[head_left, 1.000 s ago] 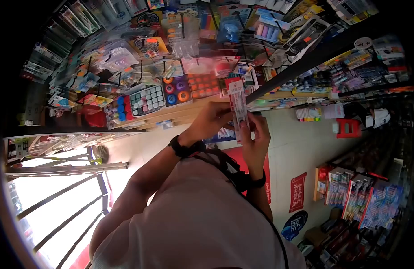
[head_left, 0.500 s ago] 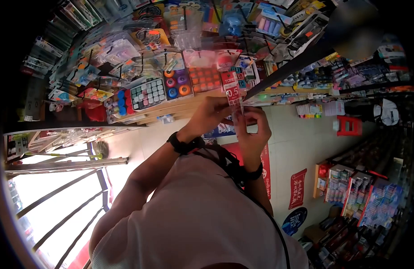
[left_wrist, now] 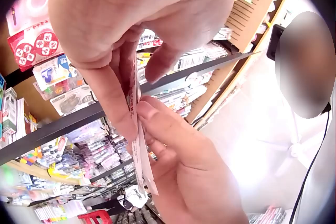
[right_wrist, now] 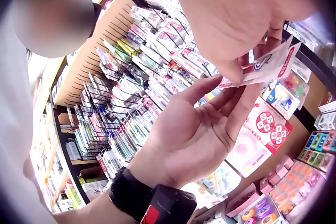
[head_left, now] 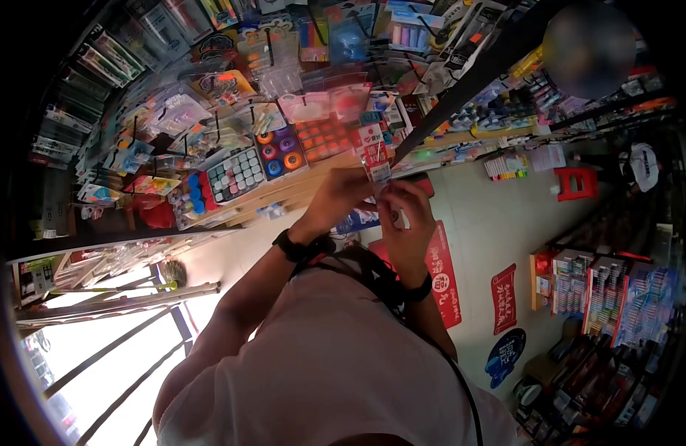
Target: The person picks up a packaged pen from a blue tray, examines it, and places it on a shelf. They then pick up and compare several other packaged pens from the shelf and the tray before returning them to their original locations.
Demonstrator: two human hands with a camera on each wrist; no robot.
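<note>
A slim flat packet with a red-and-white printed card [head_left: 376, 152] is held up between both hands in front of the chest. The left hand [head_left: 332, 199] holds its left side, fingers lying along it in the left wrist view, thumb [left_wrist: 160, 65] standing off a little. From the other side the right hand [head_left: 408, 227] pinches the packet's lower part between thumb and fingers. In the right wrist view the packet [right_wrist: 273, 66] appears nearly edge-on, its white face tilted, with the right hand [right_wrist: 241, 19] above and the left hand [right_wrist: 191, 134] below.
Shelves ahead bear hanging blister packs [head_left: 228, 85] and a box of orange and purple rolls [head_left: 282, 152]. A dark diagonal post [head_left: 469, 93] crosses just beyond the packet. Right of me are a red stool [head_left: 577, 183] and a low display rack [head_left: 607, 290]. Red mats [head_left: 443, 275] lie on the floor.
The packet has been turned over, from a long pale face through a red face marked 0.5 to another red-and-white face. The head view has swung slightly; both hands keep their hold.
</note>
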